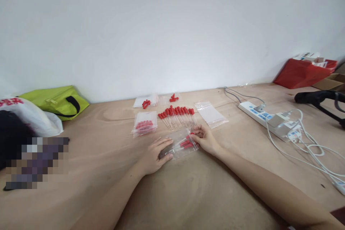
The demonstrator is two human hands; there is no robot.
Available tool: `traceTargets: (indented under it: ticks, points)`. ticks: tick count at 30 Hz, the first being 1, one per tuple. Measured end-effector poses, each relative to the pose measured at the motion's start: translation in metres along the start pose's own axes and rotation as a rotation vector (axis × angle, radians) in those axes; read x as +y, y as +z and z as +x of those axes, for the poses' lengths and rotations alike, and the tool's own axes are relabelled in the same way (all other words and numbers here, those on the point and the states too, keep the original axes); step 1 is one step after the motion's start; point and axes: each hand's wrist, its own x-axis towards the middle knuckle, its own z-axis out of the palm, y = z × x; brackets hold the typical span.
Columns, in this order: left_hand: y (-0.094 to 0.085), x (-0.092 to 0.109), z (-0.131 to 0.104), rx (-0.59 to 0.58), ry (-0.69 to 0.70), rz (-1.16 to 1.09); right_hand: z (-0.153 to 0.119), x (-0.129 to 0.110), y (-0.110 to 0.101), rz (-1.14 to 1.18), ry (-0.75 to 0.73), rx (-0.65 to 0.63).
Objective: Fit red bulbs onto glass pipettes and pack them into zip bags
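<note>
A clear zip bag (pixel 176 144) lies low over the table with a few red-headed sticks (pixel 186 143) inside, heads toward the right. My left hand (pixel 156 155) holds the bag's left end, fingers along the upper side and thumb along the lower side. At the zip end, my right hand (pixel 205 139) is closed on the bag, its fingertips by the red heads. Just beyond lies a fanned row of red-headed wooden sticks (pixel 176 115). Left of that row is a stack of filled zip bags (pixel 145 124); to the right, flat zip bags (pixel 210 114).
Loose red pieces (pixel 146 104) and more red pieces (pixel 174 97) rest on bags near the wall. A white power strip (pixel 252 111) with chargers and tangled cables (pixel 309 147) occupies the right. A red bag (pixel 299 73) stands far right, a lime-green bag (pixel 56 99) far left.
</note>
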Motion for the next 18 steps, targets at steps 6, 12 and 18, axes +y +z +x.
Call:
traceTargets:
  ticks: [6,12,18]
  points:
    - [0.000,0.000,0.000,-0.013,-0.006,0.018,0.001,-0.002,0.006,-0.064,-0.006,-0.258]
    - [0.001,-0.001,0.000,-0.002,0.008,-0.006,0.001,-0.014,-0.009,-0.133,0.102,-0.163]
    - [0.002,-0.002,-0.001,0.000,0.000,-0.003,-0.008,-0.014,-0.011,-0.210,0.119,-0.306]
